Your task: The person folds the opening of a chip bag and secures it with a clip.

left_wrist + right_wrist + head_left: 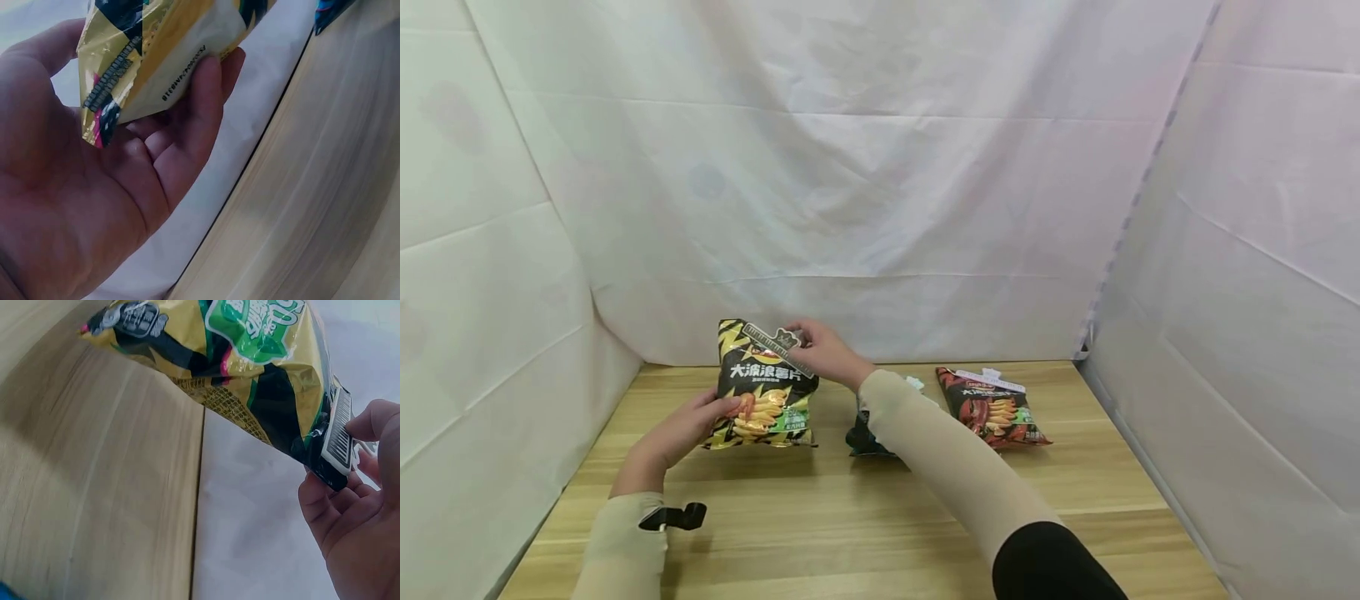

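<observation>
Chip bag [765, 398] held upright off the table [880, 517]; my left hand [681, 432] grips its base, my right [823, 350] pinches the clip [775, 343] on top; next, I judge, seat the clip squarely.

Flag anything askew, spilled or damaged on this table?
Nothing spilled or torn. The left hand and right hand hold the yellow-black chip bag upright, a black sealing clip slanted across its top. The red chip bag lies flat on the wooden table with a white clip.
</observation>
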`<state>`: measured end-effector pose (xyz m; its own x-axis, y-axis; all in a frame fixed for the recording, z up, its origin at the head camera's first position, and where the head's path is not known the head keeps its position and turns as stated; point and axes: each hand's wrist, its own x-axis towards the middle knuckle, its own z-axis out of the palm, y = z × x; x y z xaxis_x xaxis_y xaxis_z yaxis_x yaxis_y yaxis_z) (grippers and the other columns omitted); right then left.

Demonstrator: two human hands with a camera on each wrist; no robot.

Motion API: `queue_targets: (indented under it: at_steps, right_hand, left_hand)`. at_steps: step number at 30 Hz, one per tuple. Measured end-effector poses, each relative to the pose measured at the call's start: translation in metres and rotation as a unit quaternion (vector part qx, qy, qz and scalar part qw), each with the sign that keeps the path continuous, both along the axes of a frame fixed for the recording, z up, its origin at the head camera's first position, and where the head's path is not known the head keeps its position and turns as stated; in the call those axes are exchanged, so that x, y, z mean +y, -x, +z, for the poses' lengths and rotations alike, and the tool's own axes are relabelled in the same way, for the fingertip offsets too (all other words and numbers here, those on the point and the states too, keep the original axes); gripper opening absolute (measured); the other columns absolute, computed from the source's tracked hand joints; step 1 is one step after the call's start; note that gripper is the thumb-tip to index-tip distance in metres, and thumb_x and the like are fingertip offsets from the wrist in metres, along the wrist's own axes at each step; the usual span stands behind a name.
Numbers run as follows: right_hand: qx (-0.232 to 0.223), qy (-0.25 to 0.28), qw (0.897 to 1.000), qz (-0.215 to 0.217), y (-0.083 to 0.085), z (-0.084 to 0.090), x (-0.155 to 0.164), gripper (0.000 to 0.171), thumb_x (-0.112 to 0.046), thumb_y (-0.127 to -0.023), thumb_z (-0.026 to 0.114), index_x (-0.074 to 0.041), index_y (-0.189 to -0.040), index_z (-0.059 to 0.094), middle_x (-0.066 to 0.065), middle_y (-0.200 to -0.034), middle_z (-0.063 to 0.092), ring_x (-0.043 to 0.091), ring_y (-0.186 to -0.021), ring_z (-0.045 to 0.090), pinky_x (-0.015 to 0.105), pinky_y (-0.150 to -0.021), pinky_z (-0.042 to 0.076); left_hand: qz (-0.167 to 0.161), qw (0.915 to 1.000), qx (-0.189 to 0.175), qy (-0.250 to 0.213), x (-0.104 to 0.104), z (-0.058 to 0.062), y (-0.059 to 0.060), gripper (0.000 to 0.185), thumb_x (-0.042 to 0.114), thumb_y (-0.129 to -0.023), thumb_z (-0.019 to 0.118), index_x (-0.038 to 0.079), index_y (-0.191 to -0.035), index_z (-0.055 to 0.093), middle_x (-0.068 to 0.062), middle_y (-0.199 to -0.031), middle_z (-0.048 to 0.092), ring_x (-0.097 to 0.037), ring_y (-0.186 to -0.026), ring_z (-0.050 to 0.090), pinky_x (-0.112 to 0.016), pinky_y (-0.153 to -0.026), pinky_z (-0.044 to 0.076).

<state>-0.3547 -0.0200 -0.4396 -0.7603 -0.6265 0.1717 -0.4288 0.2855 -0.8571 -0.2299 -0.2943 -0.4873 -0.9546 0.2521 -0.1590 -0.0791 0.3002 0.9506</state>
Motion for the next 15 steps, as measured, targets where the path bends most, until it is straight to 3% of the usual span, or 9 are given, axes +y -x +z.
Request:
queue_targets:
  at_steps: [5, 10, 15]
  right_hand:
    - [-0.019, 0.01, 1.0, -0.019, 0.003, -0.008, -0.009, 0.049, -0.013, -0.107, 0.064, -0.016, -0.156, 0.061, 0.003, -0.093, 0.059, 0.015, -0.071, 0.045, 0.034, -0.066, 0.041]
    - [-0.038, 0.014, 0.999, -0.023, 0.005, -0.015, -0.015, 0.049, -0.014, -0.107, 0.065, -0.015, -0.155, 0.063, 0.003, -0.091, 0.062, 0.014, -0.069, 0.047, 0.033, -0.066, 0.043]
    - [-0.055, 0.006, 0.998, -0.025, 0.007, -0.021, -0.019, 0.051, -0.013, -0.105, 0.066, -0.012, -0.156, 0.061, 0.004, -0.094, 0.067, 0.013, -0.068, 0.049, 0.032, -0.064, 0.046]
  left_hand:
    - [-0.001, 0.9997, -0.018, -0.018, -0.005, 0.0, 0.0, 0.079, 0.043, -0.117, 0.049, -0.006, -0.171, 0.019, -0.021, -0.151, 0.058, -0.017, -0.131, 0.059, -0.036, -0.109, 0.05]
    - [-0.025, 0.9987, -0.001, -0.044, -0.008, -0.006, 0.001, 0.069, 0.033, -0.118, 0.049, -0.008, -0.168, 0.024, -0.017, -0.141, 0.066, -0.018, -0.121, 0.066, -0.034, -0.1, 0.057]
    - [-0.002, 0.9999, 0.007, -0.007, -0.011, -0.008, 0.0, 0.075, 0.041, -0.118, 0.051, -0.002, -0.172, 0.023, -0.021, -0.149, 0.061, -0.018, -0.124, 0.065, -0.032, -0.1, 0.055]
